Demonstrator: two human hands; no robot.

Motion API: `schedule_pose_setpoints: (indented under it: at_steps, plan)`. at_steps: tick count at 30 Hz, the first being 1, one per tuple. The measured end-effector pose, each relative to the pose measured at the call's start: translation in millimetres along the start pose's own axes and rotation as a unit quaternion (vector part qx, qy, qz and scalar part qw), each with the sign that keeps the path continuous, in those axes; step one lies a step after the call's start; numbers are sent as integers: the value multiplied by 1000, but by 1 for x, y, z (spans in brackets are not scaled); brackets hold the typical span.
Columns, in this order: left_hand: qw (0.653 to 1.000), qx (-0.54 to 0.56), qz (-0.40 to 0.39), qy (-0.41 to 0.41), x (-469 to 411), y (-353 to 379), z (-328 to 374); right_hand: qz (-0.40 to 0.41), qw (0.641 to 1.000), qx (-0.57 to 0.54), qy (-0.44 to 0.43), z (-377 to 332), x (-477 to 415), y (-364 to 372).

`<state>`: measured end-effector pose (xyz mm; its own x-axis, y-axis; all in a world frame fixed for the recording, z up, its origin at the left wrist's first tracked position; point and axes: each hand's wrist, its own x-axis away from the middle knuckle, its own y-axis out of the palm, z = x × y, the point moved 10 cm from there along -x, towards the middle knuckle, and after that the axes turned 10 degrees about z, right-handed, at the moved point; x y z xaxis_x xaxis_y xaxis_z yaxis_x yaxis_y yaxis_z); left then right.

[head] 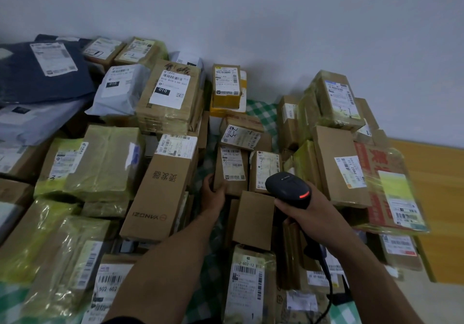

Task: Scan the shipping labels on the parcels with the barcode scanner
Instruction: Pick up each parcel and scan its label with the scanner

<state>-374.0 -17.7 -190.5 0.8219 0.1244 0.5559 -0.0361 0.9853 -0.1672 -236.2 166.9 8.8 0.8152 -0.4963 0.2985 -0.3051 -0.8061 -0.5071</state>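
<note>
The barcode scanner (288, 189) trails its black cable (327, 276) down past the nearest parcels, among them a taped box (248, 288) with its label facing up. The right hand (312, 209) holds the scanner by the handle, the grip curled tight around it, and a red light (304, 194) glows on the back of the head. The head points away from the person, towards two little boxes standing side by side.

Between the two forearms lies a plain brown box (253, 219). Just beyond it, the left hand (214, 194) takes the lower left corner of the small box (232, 170), the grip closed on its edge, label showing. Its neighbour (266, 170) touches it on the right, partly hidden by the scanner.

To the left lies a long carton (160, 193). Further back, more labelled parcels crowd a green checked cloth (261, 112), with a yellow box (226, 85) and a dark blue bag (40, 72) near the white wall (276, 22).
</note>
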Motion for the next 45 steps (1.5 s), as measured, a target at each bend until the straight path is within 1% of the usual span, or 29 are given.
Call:
schedule_pose_setpoints:
  at_steps: [2,5,13,15,17,21,27,29,31,33,35,37,39,42,45]
  plan:
    - [1000,-5,2,1,2,-1,1,-3,1000,-5,-6,-3,-1,0]
    - [1000,3,12,-23,5,-3,3,-4,1000,-10,-9,-5,-2,0]
    - [990,109,38,-86,18,-13,28,-2,1000,-19,-4,-3,-3,0]
    - [990,111,18,-91,23,-13,33,-2,1000,-22,-6,-5,-2,1]
    - [992,90,2,-88,31,-19,39,-3,1000,-24,-12,-8,1,1]
    - [997,51,-7,-55,37,-37,56,-2,999,-34,-21,-12,5,1]
    - [995,47,-83,-18,58,-40,83,20,999,-41,-11,-5,6,4]
    - [993,62,-98,0,71,-43,90,33,998,-48,-17,-8,8,3]
    - [989,92,-112,-2,82,-44,92,51,997,-62,-19,-11,10,0]
    - [981,134,-139,-11,96,-42,91,73,992,-99,-15,-13,13,-5]
    - [973,148,-176,-8,112,-36,90,99,984,-151,-11,-17,14,-11]
    - [967,138,-212,3,123,-28,84,122,974,-189,-16,-23,17,-18]
    - [965,119,-234,24,128,-24,80,135,970,-199,-24,-28,20,-23]
    - [959,29,-267,86,136,-21,87,145,975,-165,-44,-32,24,-32]
    - [951,-49,-273,139,142,-21,103,154,980,-109,-68,-31,25,-39]
